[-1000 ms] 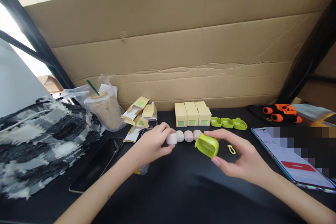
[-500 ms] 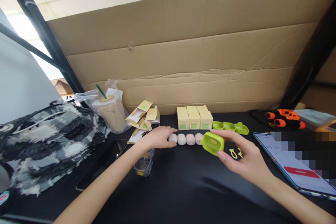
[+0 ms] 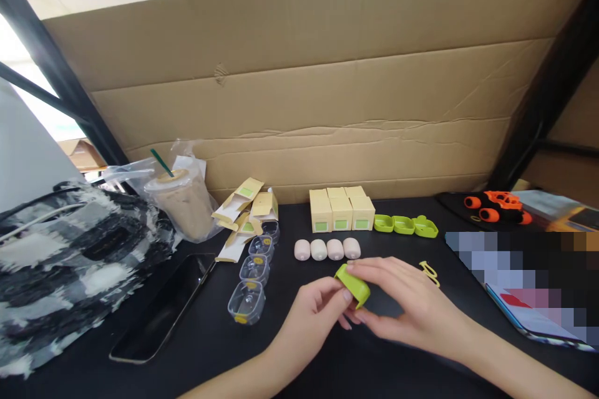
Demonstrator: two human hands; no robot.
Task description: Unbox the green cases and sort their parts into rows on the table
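Clamped on green case (image 3: 354, 287) with both hands, fingers and thumbs closed, case held tilted above black surface (image 3: 365, 368), right of centre and nearer the front edge than the back. Gripping its left side with left hand (image 3: 313, 315), thumb against the case wall. Gripping its upper edge with fingertips of right hand (image 3: 412, 305), thumb below, close to left fingers. Can't tell what is inside the case: opening turned out of sight.

Just behind the grip, toward back edge: row of four rounded pods (image 3: 334, 250), side by side, pale pink except second from left, nearer white. To the right of right hand: thin yellow-green loops (image 3: 429, 274), lying flat.

Further back, near back edge: block of small tan boxes (image 3: 341, 212), green labels facing front. Just right of those, three open green trays (image 3: 404, 224) in a line. Toward right back corner: orange and black toy car (image 3: 503, 201). Along right edge: phone in blue case (image 3: 552, 318), screen mostly pixelated.

Left of the hands: line of four clear containers (image 3: 246, 302) with yellow tabs, running from opened cartons (image 3: 241, 199) toward front edge. Left of that line: dark-screened phone (image 3: 161, 308), lying slantwise. Toward left back corner: bagged drink cup (image 3: 185, 206) with green straw (image 3: 162, 163). Along left edge: black, grey and white frayed fabric (image 3: 79, 262). Behind back edge: tan cardboard panel (image 3: 299, 87).
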